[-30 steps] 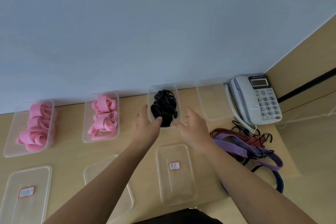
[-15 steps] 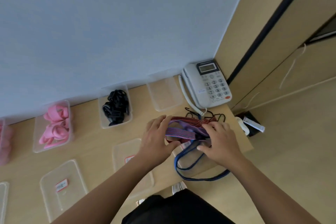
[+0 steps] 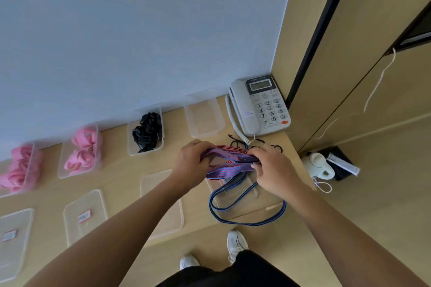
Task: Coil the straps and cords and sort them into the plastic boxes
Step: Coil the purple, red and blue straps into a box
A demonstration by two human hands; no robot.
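Note:
Both hands hold a bundle of flat blue-and-red striped straps (image 3: 229,166) just above the desk's right end. My left hand (image 3: 192,163) grips the bundle's left end, and my right hand (image 3: 271,168) pinches its right end. A long blue loop of strap (image 3: 233,207) hangs from the bundle over the desk's front edge. Black cords (image 3: 258,143) lie behind my hands, near the phone. Along the wall stand plastic boxes: one empty (image 3: 204,115), one with black cords (image 3: 145,133), two with pink straps (image 3: 81,150) (image 3: 19,169).
A grey desk phone (image 3: 258,106) sits in the back right corner. Several clear lids (image 3: 85,215) with labels lie along the desk's front. A wooden panel wall rises at the right. On the floor by the desk are a white device (image 3: 319,166) and a black box (image 3: 340,165).
My hands left the box of black cords and moved right to the striped straps, which they picked up. Since half a second ago they have raised the bundle slightly and spread its ends.

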